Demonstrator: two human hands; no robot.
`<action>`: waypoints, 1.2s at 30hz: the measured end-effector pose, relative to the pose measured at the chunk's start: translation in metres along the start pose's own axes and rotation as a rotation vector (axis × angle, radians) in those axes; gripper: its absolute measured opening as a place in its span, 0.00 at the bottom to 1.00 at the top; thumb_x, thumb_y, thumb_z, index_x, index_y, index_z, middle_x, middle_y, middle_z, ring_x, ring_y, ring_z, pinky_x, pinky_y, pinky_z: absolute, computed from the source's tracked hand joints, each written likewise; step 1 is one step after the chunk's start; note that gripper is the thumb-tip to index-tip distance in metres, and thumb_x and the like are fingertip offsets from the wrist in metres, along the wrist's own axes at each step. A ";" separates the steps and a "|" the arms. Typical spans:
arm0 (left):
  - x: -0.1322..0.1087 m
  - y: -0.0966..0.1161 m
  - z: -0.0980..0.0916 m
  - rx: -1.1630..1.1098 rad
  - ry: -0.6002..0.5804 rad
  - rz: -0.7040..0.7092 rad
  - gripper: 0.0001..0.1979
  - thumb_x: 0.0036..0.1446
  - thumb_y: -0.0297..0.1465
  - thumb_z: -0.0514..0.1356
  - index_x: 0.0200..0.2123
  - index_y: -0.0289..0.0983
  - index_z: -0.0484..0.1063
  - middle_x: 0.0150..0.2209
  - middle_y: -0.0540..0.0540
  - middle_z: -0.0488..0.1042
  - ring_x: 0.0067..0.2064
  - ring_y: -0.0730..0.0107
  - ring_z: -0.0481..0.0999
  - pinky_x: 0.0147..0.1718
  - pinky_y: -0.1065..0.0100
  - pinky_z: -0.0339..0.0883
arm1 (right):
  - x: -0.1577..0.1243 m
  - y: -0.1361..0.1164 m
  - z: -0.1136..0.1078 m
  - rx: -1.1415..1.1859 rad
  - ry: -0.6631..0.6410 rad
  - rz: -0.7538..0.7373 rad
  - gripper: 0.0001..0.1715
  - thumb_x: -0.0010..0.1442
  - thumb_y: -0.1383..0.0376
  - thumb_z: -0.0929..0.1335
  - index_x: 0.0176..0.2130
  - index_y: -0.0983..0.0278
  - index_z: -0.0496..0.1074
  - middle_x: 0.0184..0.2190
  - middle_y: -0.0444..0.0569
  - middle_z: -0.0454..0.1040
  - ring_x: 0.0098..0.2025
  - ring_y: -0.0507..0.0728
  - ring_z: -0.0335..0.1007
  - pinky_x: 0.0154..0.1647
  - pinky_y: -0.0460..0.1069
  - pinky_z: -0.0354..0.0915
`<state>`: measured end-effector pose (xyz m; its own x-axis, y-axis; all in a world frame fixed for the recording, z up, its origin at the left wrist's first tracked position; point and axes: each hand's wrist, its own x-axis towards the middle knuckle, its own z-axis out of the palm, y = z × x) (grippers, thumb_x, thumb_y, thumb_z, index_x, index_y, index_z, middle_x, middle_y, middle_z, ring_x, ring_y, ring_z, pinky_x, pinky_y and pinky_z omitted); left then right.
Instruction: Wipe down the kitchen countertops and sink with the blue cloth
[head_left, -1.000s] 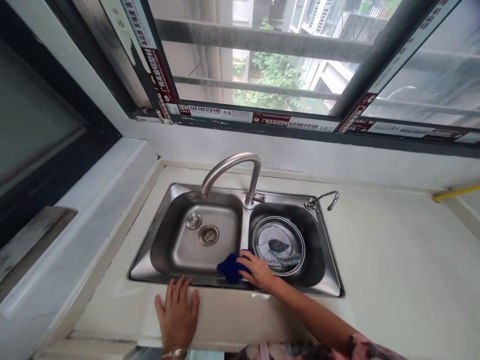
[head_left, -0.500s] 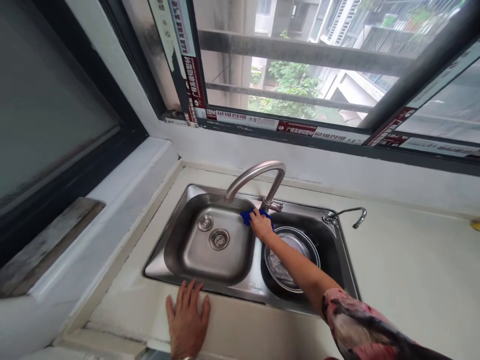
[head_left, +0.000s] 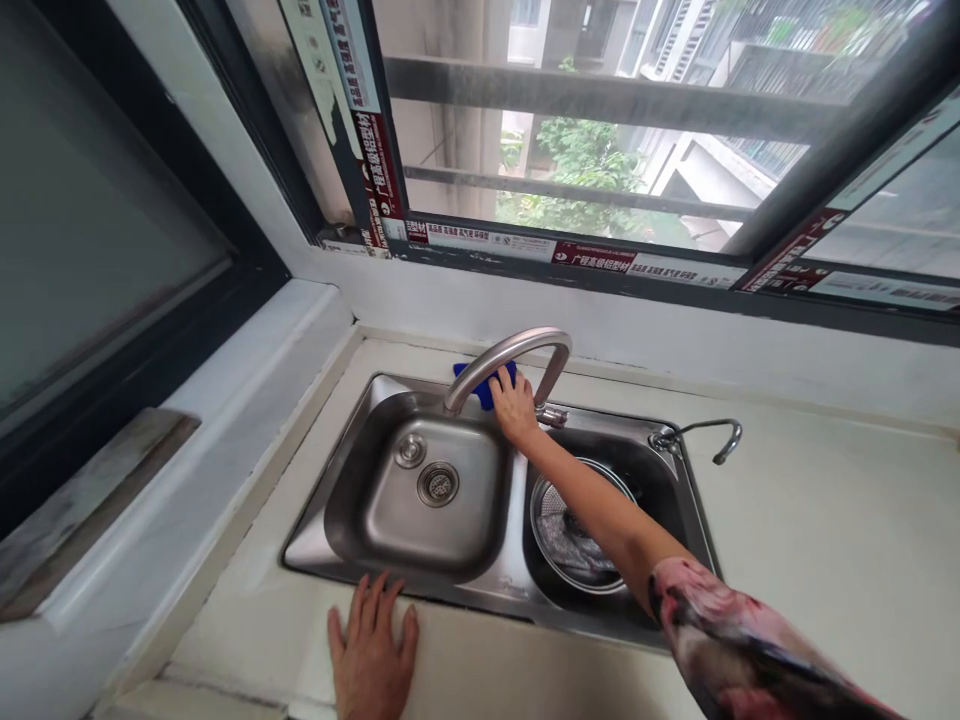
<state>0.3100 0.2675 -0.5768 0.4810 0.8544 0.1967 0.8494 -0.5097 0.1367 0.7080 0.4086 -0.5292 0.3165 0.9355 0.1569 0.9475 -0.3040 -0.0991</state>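
My right hand [head_left: 514,408] grips a blue cloth [head_left: 486,386] at the back rim of the steel double sink [head_left: 484,588]. The cloth lies behind the arched faucet [head_left: 510,348], and part of it is hidden by the spout and my fingers. Flat on the counter in front of the left basin rests my left hand [head_left: 373,645], fingers spread and holding nothing. In the left basin are a drain strainer [head_left: 438,484] and a small round metal fitting [head_left: 409,451].
A round metal pan or colander [head_left: 553,555] sits in the right basin, partly under my forearm. A thin curved tap [head_left: 701,432] rises at the sink's right back corner. The pale counter [head_left: 817,540] extends right; a window frame [head_left: 570,255] runs behind.
My right hand has moved the blue cloth back and to the left, from the divider beside the faucet base to the rear rim behind the spout. My left hand stays in place.
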 end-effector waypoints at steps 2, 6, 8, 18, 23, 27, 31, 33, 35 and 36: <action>0.000 0.000 -0.001 0.001 -0.002 0.003 0.21 0.67 0.38 0.49 0.54 0.39 0.76 0.60 0.40 0.77 0.66 0.49 0.67 0.71 0.39 0.43 | 0.005 0.001 0.014 -0.038 -0.071 0.063 0.26 0.68 0.74 0.56 0.60 0.68 0.69 0.67 0.70 0.63 0.62 0.77 0.63 0.60 0.75 0.59; 0.000 -0.001 -0.001 0.003 0.010 0.019 0.21 0.68 0.37 0.49 0.54 0.39 0.76 0.60 0.40 0.77 0.66 0.48 0.68 0.71 0.38 0.44 | 0.001 0.001 0.037 -0.032 -0.115 0.073 0.26 0.67 0.74 0.56 0.60 0.73 0.68 0.65 0.77 0.63 0.61 0.79 0.65 0.57 0.77 0.59; 0.000 -0.001 0.000 -0.005 0.004 0.011 0.21 0.68 0.37 0.49 0.54 0.38 0.76 0.60 0.40 0.77 0.66 0.48 0.67 0.71 0.37 0.43 | -0.009 0.000 0.043 -0.017 -0.123 0.042 0.25 0.68 0.73 0.57 0.60 0.73 0.68 0.66 0.77 0.63 0.62 0.78 0.65 0.59 0.76 0.58; 0.001 -0.001 -0.001 -0.027 -0.009 0.001 0.20 0.68 0.37 0.50 0.54 0.39 0.76 0.60 0.41 0.77 0.67 0.48 0.67 0.71 0.37 0.44 | -0.110 -0.015 0.056 0.188 -0.208 -0.194 0.14 0.61 0.72 0.68 0.47 0.64 0.75 0.50 0.56 0.76 0.52 0.64 0.65 0.57 0.60 0.59; 0.004 0.005 -0.006 -0.068 -0.031 -0.025 0.20 0.68 0.38 0.51 0.54 0.37 0.76 0.60 0.39 0.76 0.67 0.47 0.66 0.71 0.36 0.42 | -0.137 -0.013 0.057 0.284 -0.197 -0.166 0.24 0.58 0.70 0.66 0.54 0.64 0.73 0.59 0.57 0.72 0.56 0.65 0.64 0.59 0.59 0.58; 0.006 0.011 -0.011 -0.116 -0.090 -0.067 0.20 0.69 0.37 0.52 0.56 0.36 0.75 0.62 0.37 0.75 0.69 0.46 0.64 0.71 0.35 0.42 | -0.177 -0.028 0.056 0.370 -0.217 -0.182 0.24 0.55 0.70 0.66 0.51 0.63 0.75 0.56 0.55 0.74 0.54 0.64 0.67 0.58 0.57 0.58; 0.007 0.015 -0.017 -0.124 -0.087 -0.078 0.20 0.70 0.37 0.51 0.56 0.35 0.74 0.62 0.37 0.75 0.70 0.44 0.64 0.70 0.32 0.43 | -0.214 -0.049 0.051 0.453 -0.225 -0.187 0.23 0.52 0.71 0.65 0.49 0.63 0.75 0.52 0.53 0.77 0.51 0.62 0.69 0.57 0.55 0.59; 0.008 0.016 -0.019 -0.127 -0.092 -0.073 0.20 0.70 0.37 0.50 0.56 0.35 0.74 0.63 0.36 0.74 0.70 0.44 0.63 0.70 0.32 0.43 | -0.225 -0.064 0.047 0.481 -0.236 -0.178 0.23 0.52 0.71 0.65 0.48 0.63 0.75 0.47 0.52 0.78 0.48 0.62 0.70 0.54 0.55 0.61; 0.008 0.017 -0.021 -0.130 -0.101 -0.069 0.21 0.71 0.37 0.49 0.56 0.34 0.73 0.63 0.36 0.74 0.70 0.44 0.63 0.70 0.32 0.43 | -0.234 -0.077 0.043 0.504 -0.252 -0.171 0.22 0.52 0.71 0.65 0.47 0.64 0.75 0.42 0.52 0.78 0.45 0.61 0.70 0.51 0.54 0.63; 0.008 0.017 -0.022 -0.132 -0.108 -0.063 0.21 0.71 0.37 0.49 0.57 0.34 0.73 0.63 0.36 0.73 0.70 0.44 0.63 0.70 0.32 0.43 | -0.238 -0.082 0.040 0.516 -0.261 -0.174 0.23 0.53 0.71 0.65 0.48 0.64 0.75 0.41 0.52 0.78 0.44 0.61 0.70 0.50 0.53 0.64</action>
<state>0.3238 0.2638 -0.5517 0.4544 0.8872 0.0794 0.8460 -0.4578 0.2733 0.5529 0.2182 -0.5974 0.0752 0.9968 -0.0264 0.8194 -0.0769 -0.5681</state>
